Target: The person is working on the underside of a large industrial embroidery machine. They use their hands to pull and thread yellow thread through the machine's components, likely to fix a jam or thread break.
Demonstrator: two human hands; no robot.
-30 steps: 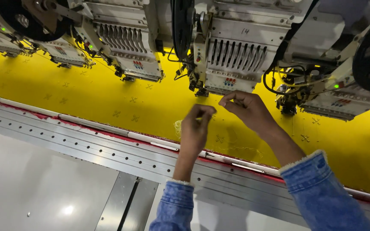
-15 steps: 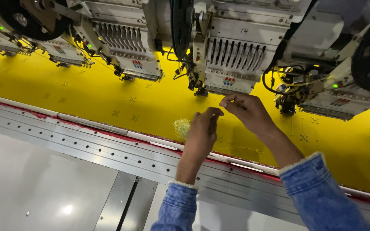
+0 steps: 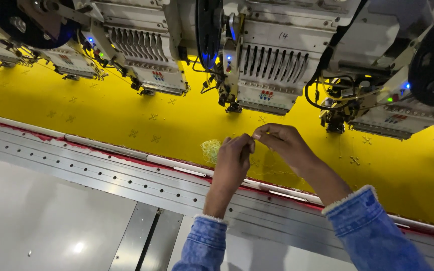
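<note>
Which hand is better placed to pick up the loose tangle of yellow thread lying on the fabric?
Left, likely. The left hand is right beside the thread tangle, while the right hand is farther away, pinching.

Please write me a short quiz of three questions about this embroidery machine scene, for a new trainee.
1. True or false: both hands, the left hand and the right hand, meet above the stretched yellow fabric.
2. What lies on the fabric just left of the left hand?
A. scissors
B. a small tangle of pale yellow thread
C. a spool
3. Fill in: the sleeves are of blue ____.

Key: 1 true. 2 B. 3 denim.
</note>
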